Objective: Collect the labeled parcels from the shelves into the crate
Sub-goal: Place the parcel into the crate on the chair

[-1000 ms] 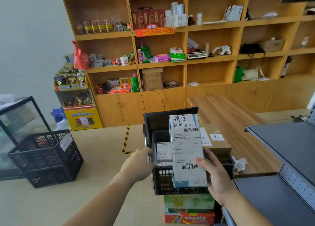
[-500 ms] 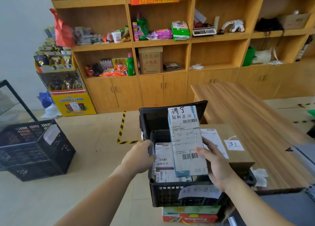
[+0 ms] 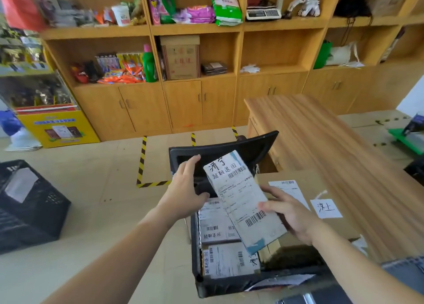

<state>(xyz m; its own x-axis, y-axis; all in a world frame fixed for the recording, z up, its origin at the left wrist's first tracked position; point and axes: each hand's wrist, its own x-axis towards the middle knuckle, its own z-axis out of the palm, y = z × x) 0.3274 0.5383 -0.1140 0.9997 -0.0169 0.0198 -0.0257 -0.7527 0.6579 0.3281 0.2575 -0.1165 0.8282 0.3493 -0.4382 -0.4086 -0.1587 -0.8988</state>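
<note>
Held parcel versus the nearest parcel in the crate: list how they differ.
The held parcel is gripped in the right hand; the nearest parcel is untouched. The held parcel tilts above the crate; the nearest parcel lies flat inside it. Both carry white barcode labels with handwriting.

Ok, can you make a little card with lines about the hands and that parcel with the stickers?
held: parcel, tilted over the crate
right hand: grips the parcel's right edge, thumb on the label
left hand: fingers straight, at the parcel's left edge; touch unclear
in crate: at least two other parcels, labels up
beside crate: cardboard box with paper labels
</note>
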